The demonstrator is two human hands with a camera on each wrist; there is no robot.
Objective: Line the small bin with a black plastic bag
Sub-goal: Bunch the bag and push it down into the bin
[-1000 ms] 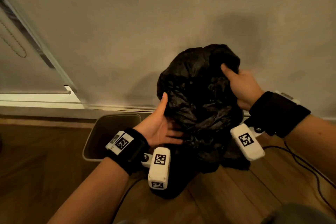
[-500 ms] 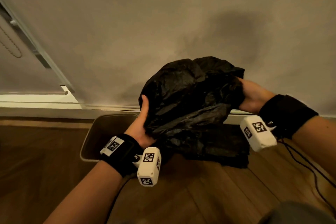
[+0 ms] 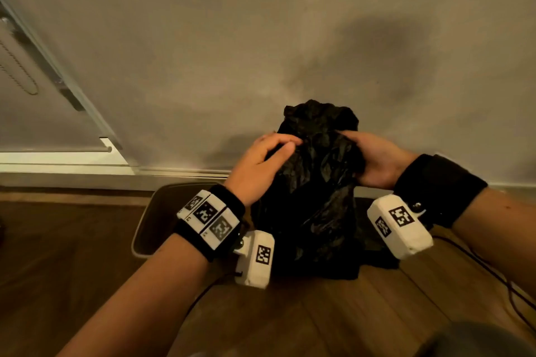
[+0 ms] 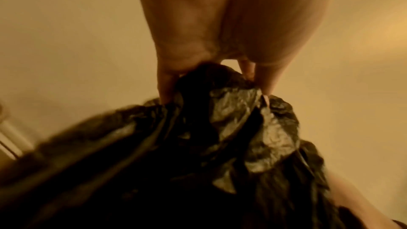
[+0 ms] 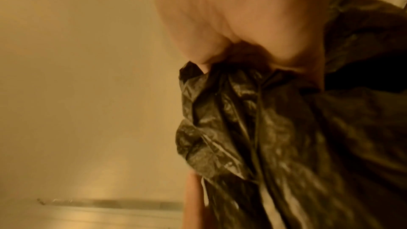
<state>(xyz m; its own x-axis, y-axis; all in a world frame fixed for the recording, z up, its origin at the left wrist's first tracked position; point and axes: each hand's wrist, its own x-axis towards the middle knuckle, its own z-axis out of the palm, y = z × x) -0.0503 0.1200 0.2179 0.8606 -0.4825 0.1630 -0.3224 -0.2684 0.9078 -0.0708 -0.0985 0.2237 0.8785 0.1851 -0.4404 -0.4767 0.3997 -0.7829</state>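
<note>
A crumpled black plastic bag (image 3: 313,188) hangs between my hands in front of the wall, its lower end reaching the floor. My left hand (image 3: 269,159) grips the bag's upper left side, fingers curled over the plastic. My right hand (image 3: 374,156) grips the upper right side. In the left wrist view my left hand (image 4: 211,83) pinches a bunched fold of the bag (image 4: 220,145). In the right wrist view my right hand (image 5: 253,58) clutches gathered plastic of the bag (image 5: 286,137). The small beige bin (image 3: 153,223) stands on the floor to the left, partly hidden by my left wrist.
A plain wall (image 3: 261,38) with a skirting board rises right behind the bag. A door frame and rail (image 3: 66,90) lie at the left. Dark cables (image 3: 493,272) trail across the wooden floor (image 3: 72,269) at the right.
The bag went from a wide puffed bundle to a narrower upright column. Both hands moved closer together near its top, and the left hand went from a flat palm to a grip.
</note>
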